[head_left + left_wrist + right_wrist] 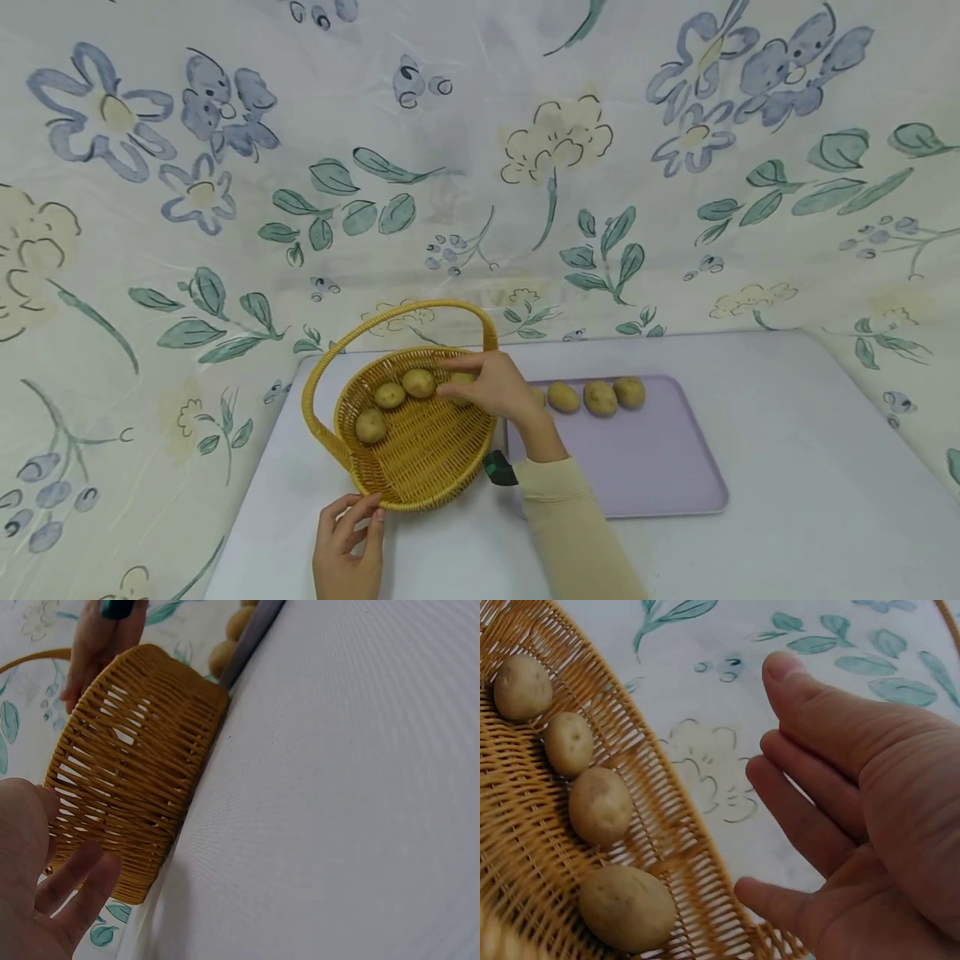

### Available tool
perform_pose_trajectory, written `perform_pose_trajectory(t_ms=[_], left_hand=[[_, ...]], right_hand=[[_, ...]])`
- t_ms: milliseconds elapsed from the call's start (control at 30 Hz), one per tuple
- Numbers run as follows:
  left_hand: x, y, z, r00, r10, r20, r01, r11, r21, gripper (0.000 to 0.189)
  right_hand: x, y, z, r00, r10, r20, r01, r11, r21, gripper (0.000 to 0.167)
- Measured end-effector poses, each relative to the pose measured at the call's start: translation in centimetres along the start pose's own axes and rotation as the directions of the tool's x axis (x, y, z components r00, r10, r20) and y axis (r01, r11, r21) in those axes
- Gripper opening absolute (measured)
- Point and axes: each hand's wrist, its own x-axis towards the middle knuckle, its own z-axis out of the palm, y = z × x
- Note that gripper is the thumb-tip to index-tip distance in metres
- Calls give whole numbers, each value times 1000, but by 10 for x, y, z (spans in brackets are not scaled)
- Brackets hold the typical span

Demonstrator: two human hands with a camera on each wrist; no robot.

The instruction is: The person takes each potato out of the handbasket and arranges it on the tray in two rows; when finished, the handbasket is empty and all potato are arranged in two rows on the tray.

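Observation:
A yellow-brown wicker basket with a tall arched handle stands on the left of the table. Several potatoes lie in a row along its far inner side. At the near rim my left hand holds the basket, its fingers over the edge; in the left wrist view two fingers stick out beside the woven wall. Over the basket's right side hovers my right hand, empty, with thumb and fingers spread apart. It partly covers the rightmost potato in the head view.
A lilac tray lies right of the basket, with several potatoes lined up along its far edge. Behind the white table hangs a floral cloth. A dark camera sits at my right wrist.

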Motion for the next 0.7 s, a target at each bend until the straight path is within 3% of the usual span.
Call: perform_pose_trajectory(t_ms=[233,500,700], left_hand=[[0,2,-1,999,-34,14,34,999,35,24],[1,0,-1,1000,-3,17,3,1000,9,27],[0,-2,-1,1000,2,14,-2,1000,7,27]], right_hand=[[19,-3,16,995,97,-27,-99,992,-83,36],[28,6,27,990,138,-42,-144,970,-197,38],[28,8,27,991,105,-87,-115,986,-121,26]])
